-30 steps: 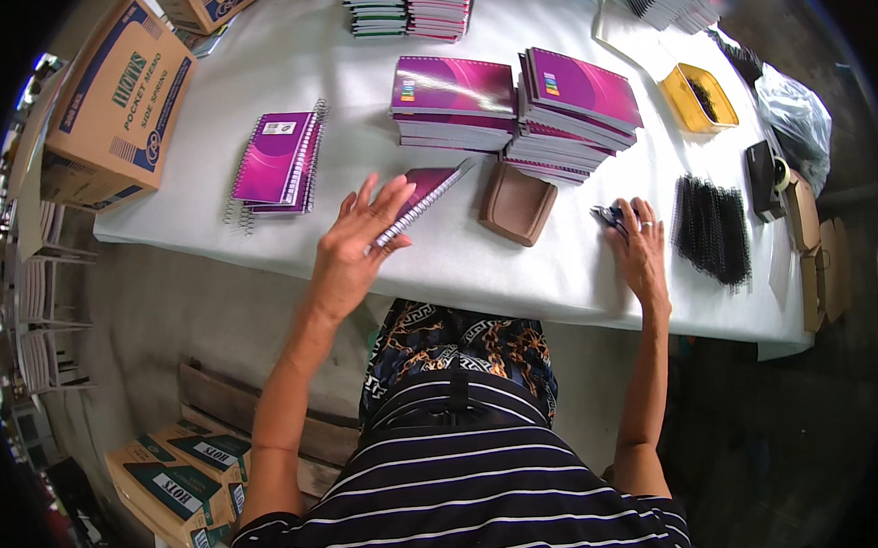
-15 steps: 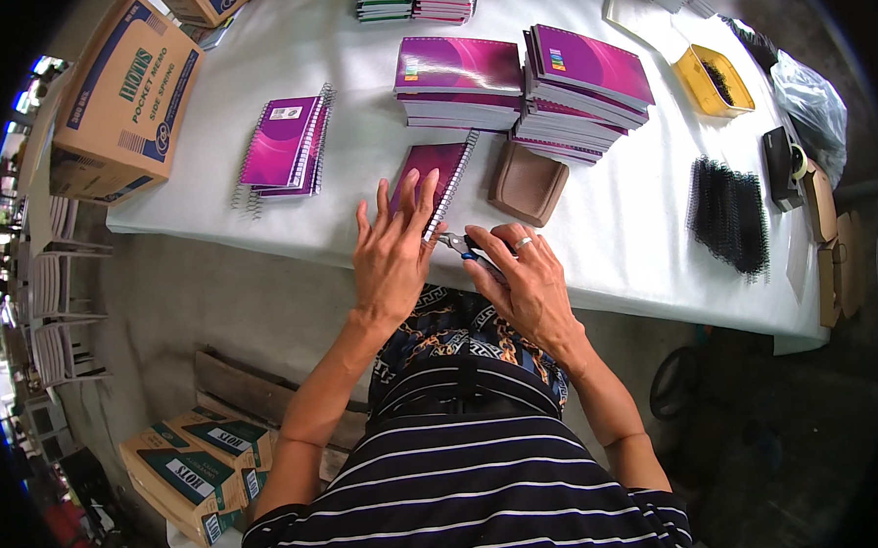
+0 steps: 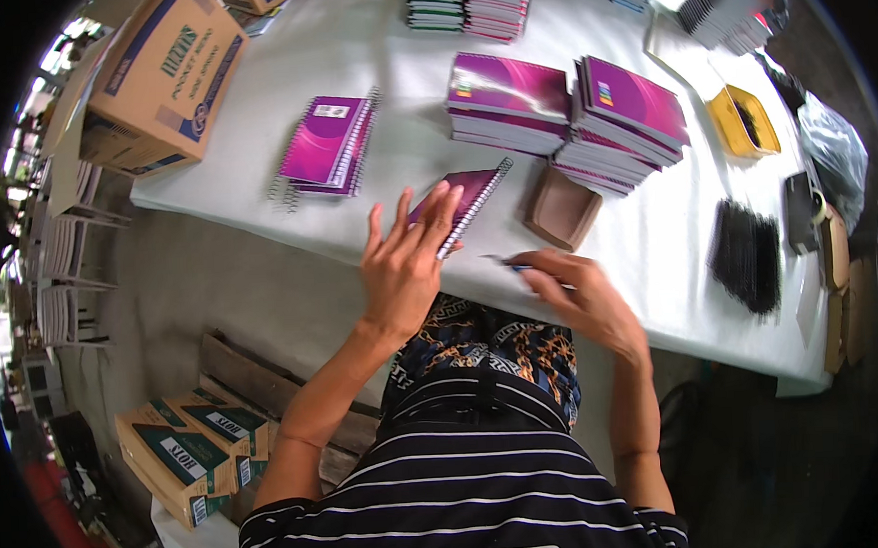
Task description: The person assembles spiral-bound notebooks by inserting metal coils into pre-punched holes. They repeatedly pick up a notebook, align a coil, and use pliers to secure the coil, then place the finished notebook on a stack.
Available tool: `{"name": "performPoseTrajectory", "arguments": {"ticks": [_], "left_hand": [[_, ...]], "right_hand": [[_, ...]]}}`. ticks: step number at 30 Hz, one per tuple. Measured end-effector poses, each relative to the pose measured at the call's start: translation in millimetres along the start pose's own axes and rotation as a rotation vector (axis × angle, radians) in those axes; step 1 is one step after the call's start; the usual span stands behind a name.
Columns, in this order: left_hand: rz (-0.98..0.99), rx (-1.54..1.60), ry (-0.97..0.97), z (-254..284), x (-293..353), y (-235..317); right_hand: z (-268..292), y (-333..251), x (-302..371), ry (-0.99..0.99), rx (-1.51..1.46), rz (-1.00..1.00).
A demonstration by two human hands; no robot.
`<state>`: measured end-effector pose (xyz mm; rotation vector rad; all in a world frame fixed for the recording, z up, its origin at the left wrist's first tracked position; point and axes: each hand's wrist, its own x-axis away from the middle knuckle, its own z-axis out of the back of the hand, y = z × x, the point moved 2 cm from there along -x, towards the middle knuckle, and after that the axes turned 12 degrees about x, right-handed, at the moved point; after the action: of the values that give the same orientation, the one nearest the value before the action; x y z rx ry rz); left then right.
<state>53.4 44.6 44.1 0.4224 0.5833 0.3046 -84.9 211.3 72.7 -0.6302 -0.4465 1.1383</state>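
Note:
A purple notebook (image 3: 463, 192) with a spiral spine lies near the table's front edge, seemingly a little tilted. My left hand (image 3: 404, 266) grips its near end, fingers spread over the cover and a fingertip showing past the coil. To the right, apart from the notebook, my right hand (image 3: 582, 292) is closed around pliers (image 3: 509, 263), blurred by motion; their thin tip points left. A brown block-like pad (image 3: 563, 208) sits just beyond that hand. Left of the notebook lies a small pile of purple spiral notebooks (image 3: 325, 142), some with coil ends sticking out.
Two stacks of purple books (image 3: 510, 95) stand behind the pad. At right are a yellow tray (image 3: 743, 122), a bundle of black coils (image 3: 745, 259) and a tape dispenser (image 3: 801, 214). A cardboard box (image 3: 161, 85) occupies the table's left end; more cartons (image 3: 187, 451) are low at left.
My right hand has drawn the pliers away from the notebook's near coil end, to the right. The notebook has tilted under my left hand. The whole view has shifted slightly.

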Motion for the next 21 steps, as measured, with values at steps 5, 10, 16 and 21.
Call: {"name": "performPoseTrajectory", "arguments": {"ticks": [5, 10, 16, 21], "left_hand": [[-0.034, -0.151, 0.227, 62.1, -28.5, -61.0], [0.231, -0.276, -0.214, 62.5, -52.2, -131.2], [0.154, -0.057, -0.047, 36.0, -67.9, -114.2], [0.394, 0.958, -0.034, 1.6, -98.0, -77.6]], "right_hand": [[56.0, 74.5, 43.4, 0.396, 0.314, -0.464], [70.9, 133.2, 65.7, 0.49, 1.006, -0.447], [31.0, 69.3, -14.8, 0.737, 0.435, -0.007], [12.5, 13.8, -126.4, 0.763, 0.812, 0.295]]}}
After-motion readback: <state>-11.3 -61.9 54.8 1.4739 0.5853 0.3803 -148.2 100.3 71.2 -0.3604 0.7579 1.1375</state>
